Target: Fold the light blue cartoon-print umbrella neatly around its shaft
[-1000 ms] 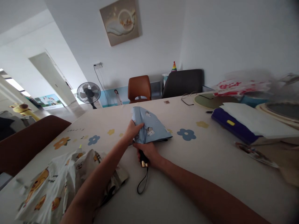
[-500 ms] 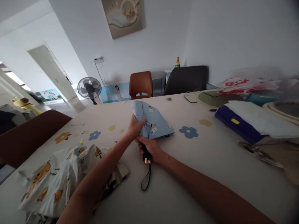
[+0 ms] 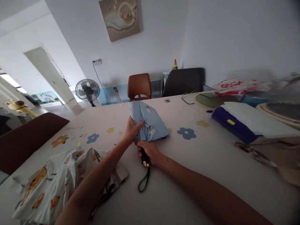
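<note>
A folded light-blue umbrella (image 3: 153, 120) with small cartoon figures is held over the table, its canopy pointing away from me. My left hand (image 3: 132, 128) wraps the canopy's left side, thumb lying across the cloth. Just below the canopy, my right hand (image 3: 150, 151) grips the black handle (image 3: 145, 157), which ends in a gold-coloured cap. From that cap a black wrist strap (image 3: 144, 181) hangs in a loop. Under and beside my left forearm lies a crumpled off-white cloth item (image 3: 58, 178) printed with yellow cartoon animals; my forearm hides part of it.
On the right of the table (image 3: 187, 165) are a purple case (image 3: 234, 124), white paper (image 3: 264, 120), a plastic bag (image 3: 241, 86) and round hoops (image 3: 281, 111). Glasses (image 3: 187, 98) lie at the far edge. Chairs (image 3: 139, 86) and a fan (image 3: 87, 90) stand beyond.
The view has shifted slightly, so most things sit a little further left. Both hands keep their hold on the umbrella, and its canopy looks slightly fuller around my left thumb.
</note>
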`<state>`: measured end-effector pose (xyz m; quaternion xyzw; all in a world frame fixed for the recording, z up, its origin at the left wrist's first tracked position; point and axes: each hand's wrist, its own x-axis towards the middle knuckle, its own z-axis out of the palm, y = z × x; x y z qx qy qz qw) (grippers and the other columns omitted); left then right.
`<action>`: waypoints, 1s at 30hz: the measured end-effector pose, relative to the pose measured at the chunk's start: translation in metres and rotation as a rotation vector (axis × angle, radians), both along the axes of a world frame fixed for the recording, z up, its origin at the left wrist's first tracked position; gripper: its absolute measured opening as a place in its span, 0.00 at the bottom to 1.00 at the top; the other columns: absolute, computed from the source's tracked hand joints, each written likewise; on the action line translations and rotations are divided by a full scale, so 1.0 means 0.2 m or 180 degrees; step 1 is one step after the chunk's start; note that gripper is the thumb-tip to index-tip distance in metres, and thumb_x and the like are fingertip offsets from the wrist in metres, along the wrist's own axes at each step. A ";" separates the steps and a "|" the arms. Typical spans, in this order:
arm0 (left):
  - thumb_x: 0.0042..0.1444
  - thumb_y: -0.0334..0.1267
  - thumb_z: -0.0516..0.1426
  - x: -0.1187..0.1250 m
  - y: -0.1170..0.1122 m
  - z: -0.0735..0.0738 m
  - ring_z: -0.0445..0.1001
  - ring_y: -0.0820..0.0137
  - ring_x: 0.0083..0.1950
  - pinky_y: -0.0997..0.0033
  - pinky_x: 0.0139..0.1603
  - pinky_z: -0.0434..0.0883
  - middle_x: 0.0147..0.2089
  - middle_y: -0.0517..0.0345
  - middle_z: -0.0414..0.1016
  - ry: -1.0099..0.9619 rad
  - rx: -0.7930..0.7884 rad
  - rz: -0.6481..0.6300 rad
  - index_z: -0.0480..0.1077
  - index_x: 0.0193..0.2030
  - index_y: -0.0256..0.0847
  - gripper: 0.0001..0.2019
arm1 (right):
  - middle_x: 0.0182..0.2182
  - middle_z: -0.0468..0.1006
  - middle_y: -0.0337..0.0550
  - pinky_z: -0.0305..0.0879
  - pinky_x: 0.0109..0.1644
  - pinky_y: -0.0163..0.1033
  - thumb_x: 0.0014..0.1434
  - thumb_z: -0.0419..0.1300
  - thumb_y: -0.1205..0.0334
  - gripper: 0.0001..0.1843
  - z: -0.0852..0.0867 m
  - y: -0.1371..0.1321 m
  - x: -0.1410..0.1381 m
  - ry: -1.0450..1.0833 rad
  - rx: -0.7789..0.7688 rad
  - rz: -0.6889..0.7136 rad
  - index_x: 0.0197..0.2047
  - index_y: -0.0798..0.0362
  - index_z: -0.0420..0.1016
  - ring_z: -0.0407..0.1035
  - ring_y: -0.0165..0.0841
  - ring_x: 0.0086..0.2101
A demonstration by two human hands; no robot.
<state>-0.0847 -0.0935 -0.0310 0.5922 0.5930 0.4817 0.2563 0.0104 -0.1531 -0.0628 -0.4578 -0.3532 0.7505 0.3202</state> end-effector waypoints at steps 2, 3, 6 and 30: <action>0.48 0.43 0.59 -0.01 0.01 0.00 0.70 0.63 0.50 0.67 0.48 0.69 0.50 0.49 0.71 0.0005 0.0017 -0.0111 0.61 0.53 0.40 0.25 | 0.09 0.62 0.33 0.56 0.14 0.28 0.52 0.53 0.66 0.14 -0.01 -0.01 -0.02 -0.0074 0.0119 -0.0163 0.17 0.54 0.59 0.57 0.24 0.11; 0.49 0.44 0.59 -0.01 0.01 0.00 0.70 0.62 0.51 0.66 0.49 0.69 0.51 0.48 0.70 0.0028 0.0014 -0.0136 0.60 0.54 0.39 0.26 | 0.09 0.63 0.33 0.56 0.14 0.28 0.52 0.53 0.67 0.14 -0.02 -0.01 -0.02 -0.0066 0.0170 -0.0223 0.16 0.54 0.60 0.57 0.24 0.11; 0.51 0.42 0.57 -0.04 0.03 0.02 0.64 0.59 0.58 0.60 0.57 0.63 0.58 0.40 0.63 0.0324 0.0313 0.0207 0.54 0.60 0.35 0.30 | 0.09 0.63 0.34 0.57 0.13 0.29 0.51 0.54 0.67 0.14 -0.04 0.00 -0.03 0.0087 0.0287 -0.0325 0.16 0.54 0.60 0.57 0.24 0.11; 0.53 0.34 0.52 0.26 0.40 0.31 0.64 0.62 0.57 0.61 0.59 0.58 0.55 0.47 0.68 0.2544 0.0987 -0.1134 0.67 0.49 0.36 0.16 | 0.08 0.62 0.33 0.57 0.13 0.28 0.49 0.54 0.65 0.12 -0.04 0.00 -0.03 0.0399 0.0193 -0.0569 0.16 0.54 0.60 0.56 0.24 0.10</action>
